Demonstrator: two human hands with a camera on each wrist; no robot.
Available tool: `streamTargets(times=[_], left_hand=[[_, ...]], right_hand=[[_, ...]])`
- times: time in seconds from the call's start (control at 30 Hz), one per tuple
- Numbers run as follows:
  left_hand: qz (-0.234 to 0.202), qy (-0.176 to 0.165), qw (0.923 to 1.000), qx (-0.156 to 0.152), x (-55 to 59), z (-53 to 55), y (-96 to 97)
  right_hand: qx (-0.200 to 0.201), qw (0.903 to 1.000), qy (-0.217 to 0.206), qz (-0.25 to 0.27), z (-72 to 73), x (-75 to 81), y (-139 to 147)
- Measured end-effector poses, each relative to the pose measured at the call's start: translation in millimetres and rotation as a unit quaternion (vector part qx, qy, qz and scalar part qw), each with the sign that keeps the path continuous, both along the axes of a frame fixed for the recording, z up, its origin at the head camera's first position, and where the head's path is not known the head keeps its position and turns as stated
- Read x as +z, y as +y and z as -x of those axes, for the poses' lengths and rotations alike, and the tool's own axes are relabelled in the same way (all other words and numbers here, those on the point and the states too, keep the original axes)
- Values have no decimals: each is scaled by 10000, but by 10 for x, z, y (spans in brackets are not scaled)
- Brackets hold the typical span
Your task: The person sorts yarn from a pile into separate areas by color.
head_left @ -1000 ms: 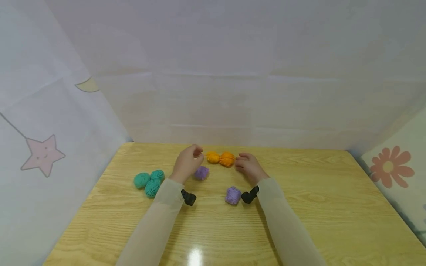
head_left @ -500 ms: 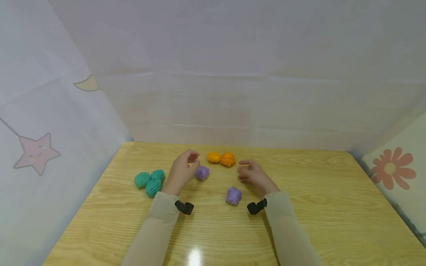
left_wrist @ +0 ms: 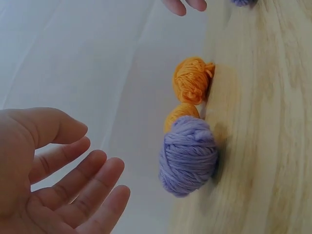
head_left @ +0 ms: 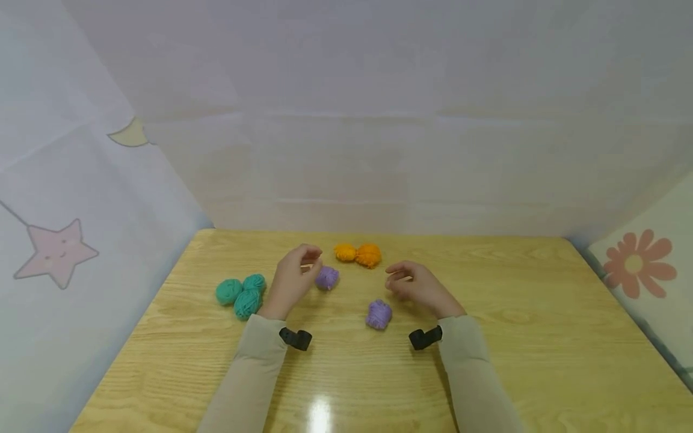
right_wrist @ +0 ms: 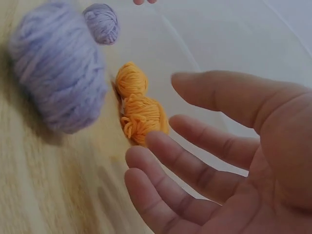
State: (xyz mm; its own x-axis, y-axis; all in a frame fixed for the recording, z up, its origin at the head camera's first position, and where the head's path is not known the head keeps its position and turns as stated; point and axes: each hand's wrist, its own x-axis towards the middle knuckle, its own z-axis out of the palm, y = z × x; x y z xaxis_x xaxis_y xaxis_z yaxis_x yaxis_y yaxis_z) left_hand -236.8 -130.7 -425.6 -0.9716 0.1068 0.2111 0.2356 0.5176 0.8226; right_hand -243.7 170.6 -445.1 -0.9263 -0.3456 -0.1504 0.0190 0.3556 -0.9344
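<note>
My left hand (head_left: 292, 279) hovers above the table just left of a small purple yarn ball (head_left: 327, 278), its fingers loosely bent around nothing. In the left wrist view that purple ball (left_wrist: 188, 156) sits beyond the fingertips, apart from them. My right hand (head_left: 419, 287) is relaxed too and holds nothing, up and to the right of a second purple yarn ball (head_left: 378, 314). Between and beyond the hands, a smaller orange yarn ball (head_left: 345, 252) lies against a larger orange yarn ball (head_left: 369, 255). The right wrist view shows fingertips overlapping the larger orange ball (right_wrist: 144, 119).
Three teal yarn balls (head_left: 248, 304) sit clustered on the left of the wooden table (head_left: 541, 337). A pale cloth backdrop (head_left: 346, 150) rises behind the table's far edge and along both sides. Each wrist wears a black camera (head_left: 296, 338).
Both hands have drawn back from the orange yarn balls and apart, the left toward the lower left, the right toward the lower right. The yarn balls stay where they were.
</note>
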Motion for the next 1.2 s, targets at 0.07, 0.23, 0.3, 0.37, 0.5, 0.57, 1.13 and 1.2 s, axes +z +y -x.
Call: streamTargets(times=[0.07,0.23,0.3,0.37,0.5,0.57,1.13,1.2], left_hand=[[22,-92,9999,-70,-10,-6,-9],[226,-233,9992,-241,-47,-12,-14],[354,-284,9987,-239,-60,-14,-11],[509,-359,9978,-225,-77,-17,-9],[806,-540,9951,-204,-127,-7,-4],[927,-603,9937,-198,-147,1,6],[1070,-857,9892,-517,-273,10,57],[1087,-860,9888,-546,-270,9,67]], right_hand=[[78,9998,90,-152,-7,28,9],[609,9960,493,-437,-22,75,40],[985,9918,636,-517,-28,95,56],[1365,9863,724,-578,-35,110,71],[1828,9793,634,-594,-60,138,67],[1979,9770,564,-552,-70,146,57],[2387,9654,634,-838,-95,55,-77],[2345,9653,650,-944,-95,54,-85]])
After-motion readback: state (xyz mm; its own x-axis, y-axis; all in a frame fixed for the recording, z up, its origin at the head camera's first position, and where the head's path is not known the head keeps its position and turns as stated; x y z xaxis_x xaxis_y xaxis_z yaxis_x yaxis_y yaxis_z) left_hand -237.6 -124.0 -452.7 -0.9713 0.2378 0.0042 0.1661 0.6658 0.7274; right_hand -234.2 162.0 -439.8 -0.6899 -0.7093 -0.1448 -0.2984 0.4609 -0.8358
